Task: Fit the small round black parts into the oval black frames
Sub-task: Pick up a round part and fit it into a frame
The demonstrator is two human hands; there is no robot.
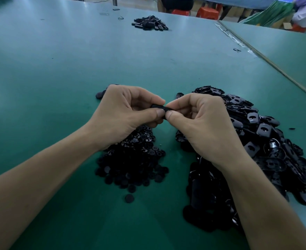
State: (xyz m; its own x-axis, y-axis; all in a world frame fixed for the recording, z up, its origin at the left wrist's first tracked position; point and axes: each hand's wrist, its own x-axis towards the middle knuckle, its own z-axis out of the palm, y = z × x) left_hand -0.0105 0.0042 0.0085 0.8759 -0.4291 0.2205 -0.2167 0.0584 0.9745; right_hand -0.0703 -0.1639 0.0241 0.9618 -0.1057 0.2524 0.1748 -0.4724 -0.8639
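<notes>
My left hand (123,114) is pinching the left end of an oval black frame (157,106), thumb on the near side, fingers (148,100) curled over the far side. The heap of small round parts (134,165) is lying just under this hand, so it is the nearer one for the next pick. The frame is hanging above the table (58,78), toward its near edge, with its long axis running left to right. My right hand (202,123) is pinching its right end. I cannot tell whether a round part is seated. The heap of oval frames (267,145) is lying rightmost.
</notes>
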